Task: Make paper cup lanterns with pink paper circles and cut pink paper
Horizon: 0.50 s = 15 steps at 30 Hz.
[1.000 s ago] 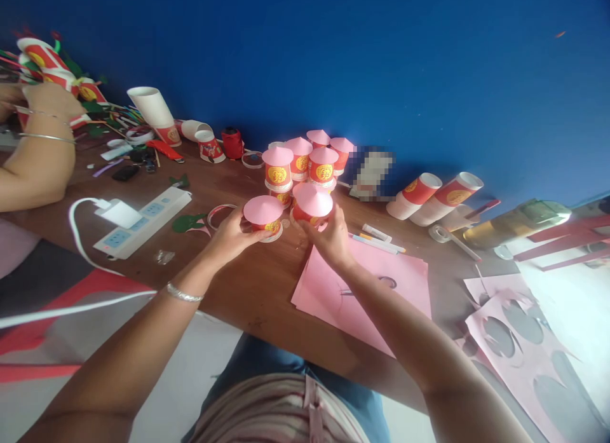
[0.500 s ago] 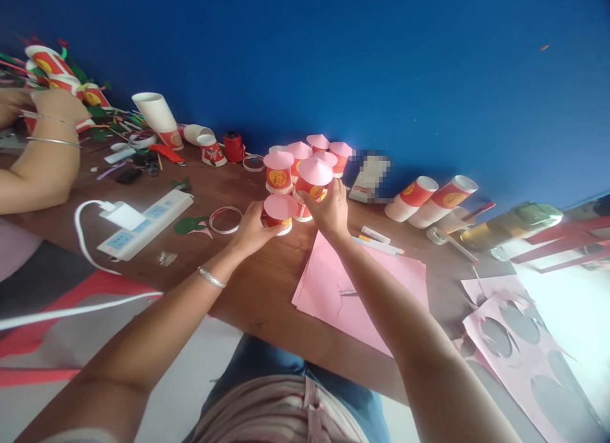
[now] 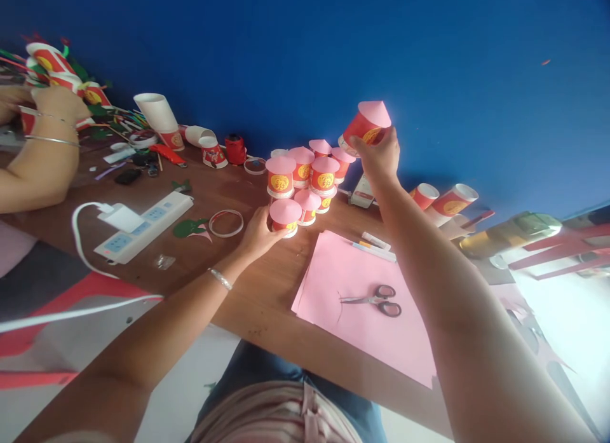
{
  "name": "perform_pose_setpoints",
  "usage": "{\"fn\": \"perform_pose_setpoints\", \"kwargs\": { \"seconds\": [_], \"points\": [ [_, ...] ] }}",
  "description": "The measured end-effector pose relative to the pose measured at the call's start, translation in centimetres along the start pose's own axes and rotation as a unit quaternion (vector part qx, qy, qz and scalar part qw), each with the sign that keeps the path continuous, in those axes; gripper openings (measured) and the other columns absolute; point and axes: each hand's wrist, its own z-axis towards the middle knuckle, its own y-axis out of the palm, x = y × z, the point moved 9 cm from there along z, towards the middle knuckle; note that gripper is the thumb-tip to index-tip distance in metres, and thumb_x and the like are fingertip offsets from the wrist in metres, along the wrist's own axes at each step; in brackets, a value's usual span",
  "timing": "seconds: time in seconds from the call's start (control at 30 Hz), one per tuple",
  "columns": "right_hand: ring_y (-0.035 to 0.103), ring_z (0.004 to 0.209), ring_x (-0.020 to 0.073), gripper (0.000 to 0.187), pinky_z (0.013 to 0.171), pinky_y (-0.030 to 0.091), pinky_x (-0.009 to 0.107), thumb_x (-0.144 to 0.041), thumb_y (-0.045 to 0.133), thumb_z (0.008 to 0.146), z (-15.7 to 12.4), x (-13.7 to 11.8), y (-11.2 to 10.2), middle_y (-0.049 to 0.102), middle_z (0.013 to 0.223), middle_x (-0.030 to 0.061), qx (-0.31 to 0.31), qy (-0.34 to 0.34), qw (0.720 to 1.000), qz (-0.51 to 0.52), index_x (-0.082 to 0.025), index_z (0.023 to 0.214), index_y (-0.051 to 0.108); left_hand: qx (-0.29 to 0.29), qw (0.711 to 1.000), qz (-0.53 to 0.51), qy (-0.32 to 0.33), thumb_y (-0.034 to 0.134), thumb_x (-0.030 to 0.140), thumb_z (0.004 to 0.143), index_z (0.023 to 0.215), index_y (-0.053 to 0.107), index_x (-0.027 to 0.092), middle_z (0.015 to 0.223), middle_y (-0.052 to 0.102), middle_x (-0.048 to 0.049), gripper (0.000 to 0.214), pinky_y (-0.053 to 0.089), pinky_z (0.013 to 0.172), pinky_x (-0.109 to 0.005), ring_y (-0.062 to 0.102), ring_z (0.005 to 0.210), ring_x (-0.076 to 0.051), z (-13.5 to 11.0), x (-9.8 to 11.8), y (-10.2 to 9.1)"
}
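My right hand (image 3: 380, 152) grips a red paper cup (image 3: 361, 133) topped with a pink paper cone (image 3: 375, 114), raised above the table and tilted. Wrapped round a second red cup (image 3: 284, 227) with a pink cone (image 3: 285, 210) is my left hand (image 3: 260, 234); this one stands at the front of a cluster. Several more cone-topped cups (image 3: 281, 180) are stacked and grouped just behind it. On the pink paper sheets (image 3: 324, 271) lie scissors (image 3: 376, 299) with dark handles.
Left of the cups lie a tape ring (image 3: 226, 223), green paper leaf (image 3: 189, 228) and power strip (image 3: 145, 230). Capped markers (image 3: 376, 249) rest by the paper. More cups (image 3: 450, 204) and a gold bottle (image 3: 512, 233) stand right. Another person's arm (image 3: 45, 150) works at far left.
My right hand has lifted a cone-topped cup off the cluster, up and to the right. The scissors have come into full view. My left hand stays at the front cup.
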Motion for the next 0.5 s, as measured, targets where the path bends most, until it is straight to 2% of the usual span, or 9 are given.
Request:
{"fn": "perform_pose_setpoints", "kwargs": {
  "seconds": [0.13,0.23,0.37,0.5],
  "points": [
    [0.067,0.106,0.0310,0.052,0.091,0.056,0.058,-0.062,0.077,0.081,1.1,0.0,1.6,0.064,0.106,0.0073,-0.011,0.024,1.000,0.013,-0.023,0.104,0.051,0.008,1.000,-0.002,-0.004,0.089,0.038,0.070,0.111,0.067,0.018,0.102,0.069,-0.0085,0.050,0.062,0.082,-0.039,0.072,0.098,-0.029,-0.1,-0.1,0.0],
    [0.066,0.104,0.0286,0.054,0.088,0.057,0.053,-0.064,0.078,0.081,-0.1,-2.1,1.9,0.067,0.108,0.0096,-0.026,0.008,0.999,0.034,-0.023,0.105,0.052,0.010,1.000,-0.017,-0.005,0.090,0.038,0.069,0.113,0.066,0.018,0.105,0.069,-0.0095,0.054,0.063,0.084,-0.040,0.071,0.100,-0.029,-0.3,-0.4,0.0],
    [0.065,0.095,0.0225,0.049,0.084,0.057,0.043,-0.063,0.072,0.089,-4.9,-5.8,0.7,0.069,0.107,0.0101,-0.051,-0.049,0.993,0.096,-0.022,0.108,0.053,0.011,0.999,-0.031,-0.010,0.090,0.039,0.069,0.113,0.066,0.018,0.107,0.068,-0.0100,0.054,0.063,0.085,-0.042,0.071,0.101,-0.029,-0.3,-1.3,0.1],
    [0.065,0.096,0.0254,0.053,0.081,0.058,0.044,-0.063,0.072,0.088,-11.3,-7.4,-0.3,0.067,0.105,0.0058,-0.050,-0.039,0.992,0.108,-0.025,0.119,0.053,0.000,1.000,-0.020,-0.020,0.090,0.037,0.070,0.111,0.066,0.017,0.108,0.067,-0.0103,0.051,0.063,0.086,-0.043,0.071,0.101,-0.029,-0.2,-1.5,0.2]
  ]
}}
